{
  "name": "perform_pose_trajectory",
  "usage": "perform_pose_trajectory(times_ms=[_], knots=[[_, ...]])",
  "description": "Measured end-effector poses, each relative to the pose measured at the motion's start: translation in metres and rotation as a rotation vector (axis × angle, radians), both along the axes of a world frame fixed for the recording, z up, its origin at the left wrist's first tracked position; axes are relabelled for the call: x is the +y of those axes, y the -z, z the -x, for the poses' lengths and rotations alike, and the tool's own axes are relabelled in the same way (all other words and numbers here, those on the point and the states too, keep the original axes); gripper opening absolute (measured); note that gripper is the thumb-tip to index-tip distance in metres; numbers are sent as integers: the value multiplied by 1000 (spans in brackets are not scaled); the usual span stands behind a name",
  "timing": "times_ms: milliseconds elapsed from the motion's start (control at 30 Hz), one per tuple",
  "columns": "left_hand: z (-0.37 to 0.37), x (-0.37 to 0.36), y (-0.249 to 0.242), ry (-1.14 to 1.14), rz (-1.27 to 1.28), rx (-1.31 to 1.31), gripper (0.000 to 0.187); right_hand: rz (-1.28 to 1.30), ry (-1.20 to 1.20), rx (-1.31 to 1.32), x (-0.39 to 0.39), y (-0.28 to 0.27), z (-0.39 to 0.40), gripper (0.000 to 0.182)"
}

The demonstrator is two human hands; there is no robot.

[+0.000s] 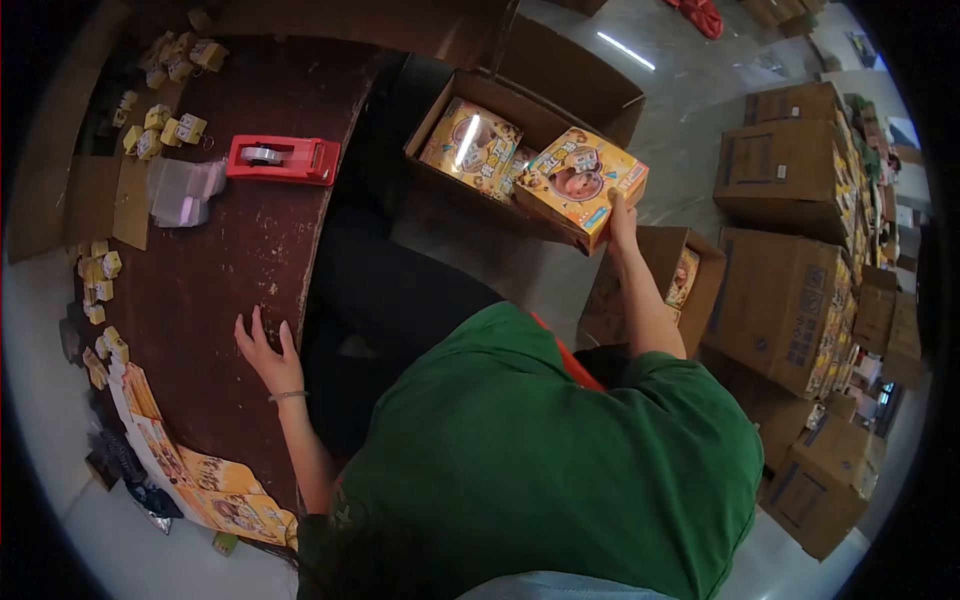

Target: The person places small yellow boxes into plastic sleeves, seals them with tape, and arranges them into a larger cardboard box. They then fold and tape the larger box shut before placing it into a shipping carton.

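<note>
My right hand (622, 222) grips a yellow toy box (580, 182) with a round clear window by its near right corner. The box is tilted over the right side of an open cardboard carton (455, 178). Inside that carton lies a similar yellow box (470, 147), with a bright reflection on its window. On the left, my left hand (268, 352) rests at the dark red table (225, 290) with its fingers spread, holding nothing. Farther up the table stands a red tape dispenser (285, 160) with a roll of tape.
Small yellow block-like trinkets (150, 133) and clear plastic bags (185, 190) lie along the table's far side. Flat printed box sheets (215, 490) are at the lower left. Another open carton (645, 260) stands beside my right arm. Stacked cartons (775, 300) line the right.
</note>
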State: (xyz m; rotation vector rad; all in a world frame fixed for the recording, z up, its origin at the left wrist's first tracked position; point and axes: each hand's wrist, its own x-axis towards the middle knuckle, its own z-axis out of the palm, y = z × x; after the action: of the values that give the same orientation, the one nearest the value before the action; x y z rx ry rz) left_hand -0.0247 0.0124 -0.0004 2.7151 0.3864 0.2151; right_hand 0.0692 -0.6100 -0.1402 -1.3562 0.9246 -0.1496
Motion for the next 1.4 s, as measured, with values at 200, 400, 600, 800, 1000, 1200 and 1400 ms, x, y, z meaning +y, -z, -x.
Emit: perform_pose_trajectory(times_ms=[200, 400, 600, 800, 1000, 1200, 1400], knots=[[4, 1, 11, 27, -176, -62, 48, 227, 30, 94, 9, 20, -9, 77], [2, 2, 13, 13, -177, -57, 48, 491, -80, 319, 28, -21, -2, 93], [3, 0, 15, 12, -164, -85, 47, 441, -162, 343, 26, -46, 0, 88], [3, 2, 16, 21, -169, -86, 45, 447, -142, 347, 25, -12, -18, 93], [5, 2, 15, 40, -171, -84, 46, 414, -99, 380, 33, 56, -52, 91], [4, 2, 14, 30, -124, -89, 45, 283, -148, 214, 17, 143, -33, 81], [2, -3, 10, 27, -135, -93, 44, 684, -1338, 975, 31, 72, -46, 34]])
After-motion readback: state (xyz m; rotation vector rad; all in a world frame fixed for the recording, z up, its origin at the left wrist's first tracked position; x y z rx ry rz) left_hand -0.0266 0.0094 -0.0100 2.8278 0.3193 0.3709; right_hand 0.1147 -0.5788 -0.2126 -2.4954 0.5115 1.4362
